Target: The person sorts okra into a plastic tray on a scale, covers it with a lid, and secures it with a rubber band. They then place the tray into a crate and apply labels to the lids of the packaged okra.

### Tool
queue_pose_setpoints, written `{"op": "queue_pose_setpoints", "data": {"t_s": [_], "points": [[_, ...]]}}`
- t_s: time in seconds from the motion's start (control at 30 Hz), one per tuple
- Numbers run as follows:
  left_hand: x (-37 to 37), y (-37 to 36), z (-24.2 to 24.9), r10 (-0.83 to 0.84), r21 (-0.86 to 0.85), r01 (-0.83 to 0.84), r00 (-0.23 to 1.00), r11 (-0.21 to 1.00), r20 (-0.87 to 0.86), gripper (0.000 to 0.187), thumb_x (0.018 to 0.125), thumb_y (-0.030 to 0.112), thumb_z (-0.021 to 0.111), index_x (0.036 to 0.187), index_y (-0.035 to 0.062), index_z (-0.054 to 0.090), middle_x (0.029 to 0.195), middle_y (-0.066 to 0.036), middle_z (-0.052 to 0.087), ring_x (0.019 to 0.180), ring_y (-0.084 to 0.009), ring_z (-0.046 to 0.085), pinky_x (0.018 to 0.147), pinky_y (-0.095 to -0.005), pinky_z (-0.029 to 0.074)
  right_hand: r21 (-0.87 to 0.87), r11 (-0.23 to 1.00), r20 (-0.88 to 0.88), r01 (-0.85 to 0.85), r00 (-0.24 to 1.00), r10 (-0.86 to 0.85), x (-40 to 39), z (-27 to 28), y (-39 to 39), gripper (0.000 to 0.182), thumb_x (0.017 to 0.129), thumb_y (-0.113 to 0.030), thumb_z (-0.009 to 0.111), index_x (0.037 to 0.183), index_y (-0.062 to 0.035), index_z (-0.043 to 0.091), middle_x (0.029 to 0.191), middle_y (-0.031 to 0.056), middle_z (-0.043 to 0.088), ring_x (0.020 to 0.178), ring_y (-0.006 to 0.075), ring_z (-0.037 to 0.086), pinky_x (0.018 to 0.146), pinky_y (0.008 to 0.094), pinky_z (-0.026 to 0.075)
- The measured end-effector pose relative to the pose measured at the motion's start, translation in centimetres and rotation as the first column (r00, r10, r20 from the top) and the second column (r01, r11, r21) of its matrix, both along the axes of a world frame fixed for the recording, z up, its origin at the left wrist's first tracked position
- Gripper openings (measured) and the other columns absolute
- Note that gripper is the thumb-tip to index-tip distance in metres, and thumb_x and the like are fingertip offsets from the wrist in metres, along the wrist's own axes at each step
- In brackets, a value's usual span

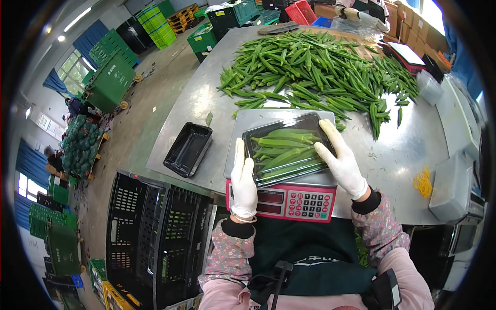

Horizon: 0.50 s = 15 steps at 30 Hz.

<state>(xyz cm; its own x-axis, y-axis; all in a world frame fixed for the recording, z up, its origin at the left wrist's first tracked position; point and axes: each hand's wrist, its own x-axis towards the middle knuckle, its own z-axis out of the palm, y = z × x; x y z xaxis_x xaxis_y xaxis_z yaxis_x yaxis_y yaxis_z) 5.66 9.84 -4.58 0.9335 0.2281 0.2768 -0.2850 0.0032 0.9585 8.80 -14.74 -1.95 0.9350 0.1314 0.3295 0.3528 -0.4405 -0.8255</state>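
Note:
Between my two white-gloved hands is a black tray of okra [287,150] with a clear lid over it, above the steel plate of a red scale [310,204]. My left hand [244,181] presses along the tray's left edge, fingers together and pointing away from me. My right hand [341,160] holds the right side, its thumb on the lid's edge and its fingers at the far right corner. Beyond the scale lies a large heap of loose okra [310,72]. An empty black tray [188,150] sits left of the scale.
Yellow rubber bands [422,182] and clear plastic containers [454,181] are on the right of the steel table [170,129]. Black crates [155,237] stand at the lower left. Across the table is a co-worker's gloved hand [351,14]. Green bins [111,80] stand farther left.

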Motion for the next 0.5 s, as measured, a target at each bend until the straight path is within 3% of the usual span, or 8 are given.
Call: {"op": "queue_pose_setpoints", "data": {"t_s": [0.17, 0.3, 0.5], "points": [[0.1, 0.1, -1.6, 0.091, 0.191, -0.104, 0.993, 0.976, 0.08, 0.049, 0.102, 0.008, 0.039, 0.147, -0.0118, 0.035, 0.157, -0.023, 0.034, 0.148, -0.0292, 0.03, 0.121, -0.0343, 0.02, -0.021, 0.997, 0.049, -0.079, 0.996, 0.08, 0.3, -0.5, 0.5, 0.066, 0.095, -0.022, 0.066, 0.15, -0.0004, 0.037, 0.157, 0.0247, 0.032, 0.148, 0.0324, 0.03, 0.118, 0.035, 0.026], [0.2, -0.2, -1.5, 0.093, 0.195, -0.108, 0.992, 0.975, 0.082, 0.048, 0.103, 0.01, 0.039, 0.146, -0.0119, 0.036, 0.157, -0.023, 0.035, 0.148, -0.0299, 0.03, 0.121, -0.0344, 0.02, 0.031, 0.996, 0.036, -0.087, 0.996, 0.085, 0.6, -1.1, 0.3, 0.064, 0.095, -0.021, 0.066, 0.149, -0.001, 0.039, 0.157, 0.0239, 0.032, 0.148, 0.0324, 0.03, 0.118, 0.0348, 0.027], [0.3, 0.2, -1.7, 0.085, 0.195, -0.094, 0.995, 0.976, 0.058, 0.048, 0.103, 0.01, 0.04, 0.146, -0.0119, 0.036, 0.156, -0.023, 0.035, 0.147, -0.0294, 0.031, 0.121, -0.0345, 0.02, -0.036, 0.993, 0.027, -0.11, 0.993, 0.111, 0.9, -0.2, -0.6, 0.062, 0.094, -0.02, 0.066, 0.148, -0.0019, 0.042, 0.157, 0.0221, 0.034, 0.145, 0.0313, 0.035, 0.118, 0.0342, 0.028]]}}
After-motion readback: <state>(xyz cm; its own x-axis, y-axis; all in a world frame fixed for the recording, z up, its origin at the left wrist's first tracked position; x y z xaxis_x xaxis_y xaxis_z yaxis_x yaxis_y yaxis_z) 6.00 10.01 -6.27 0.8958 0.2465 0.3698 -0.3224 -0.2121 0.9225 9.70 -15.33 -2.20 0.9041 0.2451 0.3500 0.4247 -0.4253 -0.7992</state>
